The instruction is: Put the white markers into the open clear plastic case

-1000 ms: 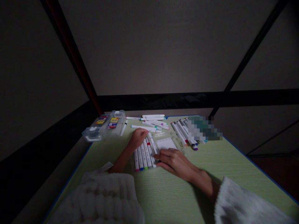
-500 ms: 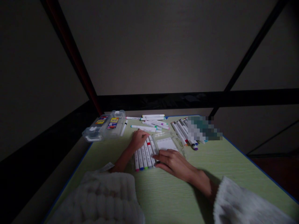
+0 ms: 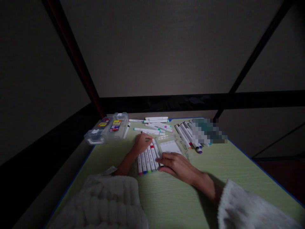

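Observation:
White markers [image 3: 147, 159] with coloured ends lie side by side in a row on the table, in what looks like a clear case. My left hand [image 3: 142, 143] is curled over the upper ends of this row, fingertips pressed together at the marker tops and hiding some of them. At the row's right side, my right hand [image 3: 175, 164] has its thumb and index finger around the lower end of a dark-tipped marker [image 3: 161, 164]. Beside the row, a clear plastic case half [image 3: 170, 145] with a white insert lies partly under my right hand.
Loose white markers [image 3: 156, 125] are scattered at the back. To the right lies a pile of markers [image 3: 187, 135], partly pixelated. Clear plastic cases [image 3: 107, 132] with colourful labels stand at the left edge of the green table [image 3: 171, 203]. A wall [image 3: 162, 57] rises behind.
Almost nothing differs. The fingers of my left hand have shifted slightly, showing a small gap behind the fingertips. My right hand has barely moved.

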`<state>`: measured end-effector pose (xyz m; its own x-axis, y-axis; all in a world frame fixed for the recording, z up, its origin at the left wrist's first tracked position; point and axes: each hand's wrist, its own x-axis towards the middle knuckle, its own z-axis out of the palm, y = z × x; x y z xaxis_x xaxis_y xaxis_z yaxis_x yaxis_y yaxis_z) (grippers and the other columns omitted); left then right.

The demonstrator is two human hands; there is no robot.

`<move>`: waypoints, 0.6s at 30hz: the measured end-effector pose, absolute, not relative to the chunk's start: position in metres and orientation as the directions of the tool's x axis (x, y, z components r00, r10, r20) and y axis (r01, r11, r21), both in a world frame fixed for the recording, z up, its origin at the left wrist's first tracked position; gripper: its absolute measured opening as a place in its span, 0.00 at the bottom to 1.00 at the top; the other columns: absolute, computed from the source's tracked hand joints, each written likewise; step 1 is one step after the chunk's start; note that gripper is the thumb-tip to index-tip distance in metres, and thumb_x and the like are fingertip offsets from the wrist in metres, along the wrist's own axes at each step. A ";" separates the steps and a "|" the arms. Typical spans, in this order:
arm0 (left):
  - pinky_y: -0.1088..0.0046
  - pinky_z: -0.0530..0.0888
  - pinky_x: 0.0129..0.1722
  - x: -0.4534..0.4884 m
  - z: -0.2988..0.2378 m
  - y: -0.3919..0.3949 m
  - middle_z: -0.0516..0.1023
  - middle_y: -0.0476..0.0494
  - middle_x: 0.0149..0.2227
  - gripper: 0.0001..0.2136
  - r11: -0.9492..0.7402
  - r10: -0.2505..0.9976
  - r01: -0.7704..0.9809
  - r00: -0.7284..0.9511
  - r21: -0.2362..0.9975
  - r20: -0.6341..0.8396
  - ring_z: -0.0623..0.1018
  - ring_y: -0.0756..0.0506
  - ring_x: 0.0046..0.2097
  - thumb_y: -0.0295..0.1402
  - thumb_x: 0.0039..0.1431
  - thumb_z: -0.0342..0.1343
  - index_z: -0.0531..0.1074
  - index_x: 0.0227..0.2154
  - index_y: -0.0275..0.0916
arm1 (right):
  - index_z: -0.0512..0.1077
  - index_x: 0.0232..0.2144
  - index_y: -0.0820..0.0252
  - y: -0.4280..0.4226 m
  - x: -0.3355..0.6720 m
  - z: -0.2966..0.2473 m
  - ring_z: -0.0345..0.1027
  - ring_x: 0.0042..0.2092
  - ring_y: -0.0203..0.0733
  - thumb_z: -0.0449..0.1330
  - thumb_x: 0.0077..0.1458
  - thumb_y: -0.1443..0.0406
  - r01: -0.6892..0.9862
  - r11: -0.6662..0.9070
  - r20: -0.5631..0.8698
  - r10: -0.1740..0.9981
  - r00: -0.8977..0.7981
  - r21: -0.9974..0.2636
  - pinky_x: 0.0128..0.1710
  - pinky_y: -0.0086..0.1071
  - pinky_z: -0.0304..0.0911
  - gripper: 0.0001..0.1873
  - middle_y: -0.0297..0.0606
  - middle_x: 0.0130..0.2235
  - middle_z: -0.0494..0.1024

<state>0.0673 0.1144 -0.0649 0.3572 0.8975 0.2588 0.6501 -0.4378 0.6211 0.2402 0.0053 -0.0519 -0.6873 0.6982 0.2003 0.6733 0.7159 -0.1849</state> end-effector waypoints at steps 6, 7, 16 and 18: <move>0.70 0.67 0.45 0.068 -0.064 0.113 0.78 0.43 0.31 0.07 -0.418 0.907 0.653 0.341 0.632 0.247 0.74 0.47 0.38 0.24 0.43 0.53 0.76 0.26 0.35 | 0.67 0.45 0.58 0.005 0.240 -0.051 0.65 0.35 0.40 0.44 0.57 0.55 0.673 0.710 0.198 0.704 -0.682 -0.206 0.35 0.32 0.60 0.21 0.39 0.34 0.70; 0.70 0.67 0.44 0.068 -0.064 0.113 0.78 0.43 0.31 0.08 -0.415 0.908 0.653 0.339 0.633 0.245 0.74 0.47 0.38 0.24 0.43 0.53 0.76 0.26 0.34 | 0.67 0.45 0.58 0.005 0.240 -0.051 0.65 0.35 0.41 0.44 0.57 0.55 0.673 0.710 0.198 0.704 -0.682 -0.207 0.35 0.33 0.60 0.21 0.39 0.34 0.70; 0.71 0.68 0.42 0.066 -0.064 0.113 0.77 0.45 0.30 0.07 -0.415 0.907 0.639 0.347 0.648 0.239 0.74 0.48 0.37 0.23 0.41 0.54 0.75 0.24 0.35 | 0.64 0.49 0.61 0.006 0.245 -0.046 0.65 0.36 0.41 0.46 0.56 0.53 0.667 0.721 0.189 0.693 -0.695 -0.189 0.35 0.33 0.60 0.24 0.40 0.35 0.70; 0.71 0.67 0.42 0.066 -0.065 0.114 0.77 0.44 0.30 0.07 -0.414 0.908 0.647 0.343 0.640 0.240 0.74 0.47 0.37 0.23 0.42 0.54 0.75 0.24 0.35 | 0.62 0.50 0.62 0.006 0.247 -0.044 0.65 0.35 0.42 0.47 0.55 0.51 0.679 0.713 0.179 0.701 -0.690 -0.175 0.34 0.34 0.61 0.27 0.41 0.35 0.70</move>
